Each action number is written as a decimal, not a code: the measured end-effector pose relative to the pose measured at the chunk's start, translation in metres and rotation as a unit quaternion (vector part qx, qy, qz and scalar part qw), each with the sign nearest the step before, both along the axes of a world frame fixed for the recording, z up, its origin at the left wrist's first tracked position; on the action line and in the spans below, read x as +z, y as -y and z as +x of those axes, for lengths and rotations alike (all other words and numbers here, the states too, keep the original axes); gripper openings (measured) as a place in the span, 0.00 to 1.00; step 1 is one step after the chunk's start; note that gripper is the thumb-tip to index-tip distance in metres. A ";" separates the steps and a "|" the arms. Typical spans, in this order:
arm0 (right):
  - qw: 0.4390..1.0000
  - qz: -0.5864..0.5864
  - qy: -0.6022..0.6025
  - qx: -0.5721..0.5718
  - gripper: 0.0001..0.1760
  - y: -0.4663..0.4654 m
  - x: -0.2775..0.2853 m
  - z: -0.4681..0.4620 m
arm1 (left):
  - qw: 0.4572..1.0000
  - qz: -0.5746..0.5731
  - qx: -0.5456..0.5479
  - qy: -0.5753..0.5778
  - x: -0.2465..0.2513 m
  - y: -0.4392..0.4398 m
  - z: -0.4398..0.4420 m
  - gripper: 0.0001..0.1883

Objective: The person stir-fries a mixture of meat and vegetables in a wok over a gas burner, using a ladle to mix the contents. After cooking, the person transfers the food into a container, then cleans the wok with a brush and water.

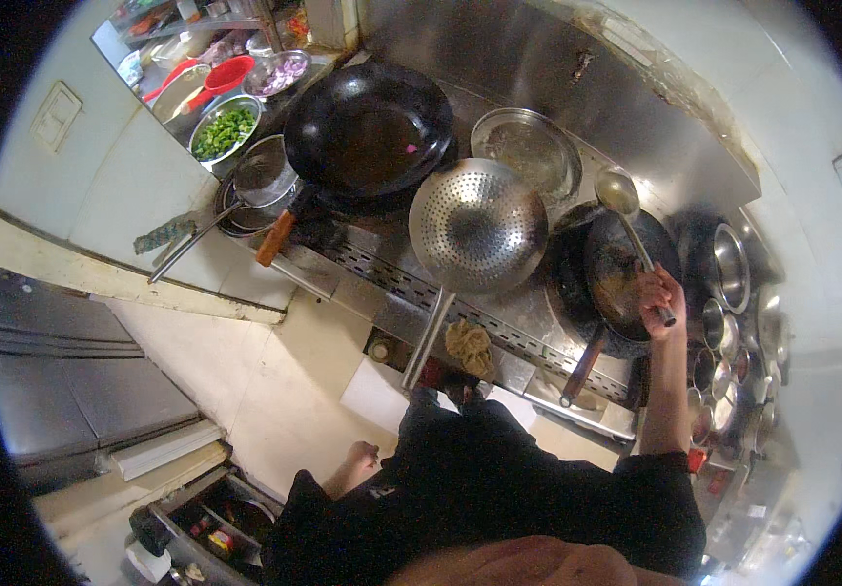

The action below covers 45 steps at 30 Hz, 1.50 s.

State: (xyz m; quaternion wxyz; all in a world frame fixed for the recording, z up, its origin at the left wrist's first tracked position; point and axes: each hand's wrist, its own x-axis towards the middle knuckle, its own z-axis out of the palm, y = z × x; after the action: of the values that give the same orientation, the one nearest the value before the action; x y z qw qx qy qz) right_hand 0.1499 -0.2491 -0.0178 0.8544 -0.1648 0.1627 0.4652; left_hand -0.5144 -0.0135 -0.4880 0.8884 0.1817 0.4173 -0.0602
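Note:
My right hand [661, 297] grips the long handle of a metal ladle [617, 192]. The ladle's bowl hangs at the far rim of a dark wok [629, 256], whose wooden handle [585, 366] points towards me. My left hand [361, 460] hangs low beside my body, its fingers curled and nothing visible in them. Left of the wok lies a perforated metal strainer [478, 227], its handle reaching over the stove's front edge. A crumpled tan cloth [469, 348] rests near that handle. Behind the strainer sits a round, shallow metal pan [527, 150].
A large black wok [369, 139] holding a pink scrap stands at the back left. Beside it are a long-handled sieve [263, 172], chopped greens in a bowl [224, 134] and chopped onion in another [285, 73]. Several metal containers [717, 322] line the right side.

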 end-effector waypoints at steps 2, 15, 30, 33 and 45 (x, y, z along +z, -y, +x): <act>0.993 -0.117 0.035 -0.003 0.17 0.024 0.013 -0.004 | 0.985 -0.149 0.066 0.057 -0.019 -0.006 -0.001 0.09; 0.110 -0.807 0.566 0.128 0.17 -0.032 -0.022 -0.017 | 0.997 -0.035 -0.058 -0.045 0.009 -0.016 0.044 0.09; 0.999 0.041 -0.018 -0.031 0.13 -0.104 -0.077 0.021 | 0.850 0.490 -0.149 0.122 0.025 0.003 0.002 0.07; 0.991 0.124 -0.024 -0.033 0.13 -0.054 -0.035 -0.010 | 0.965 0.237 -0.109 0.030 0.016 -0.012 0.004 0.07; 0.850 -0.427 0.303 0.065 0.09 0.112 -0.005 -0.028 | 0.996 -0.070 0.029 -0.047 0.001 -0.036 0.075 0.09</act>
State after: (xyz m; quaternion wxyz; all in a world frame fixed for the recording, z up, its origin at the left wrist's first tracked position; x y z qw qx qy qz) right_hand 0.1217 -0.3612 -0.0231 0.6748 -0.6561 0.0675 0.3311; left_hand -0.4397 0.0226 -0.4874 0.8798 0.1045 0.4581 -0.0721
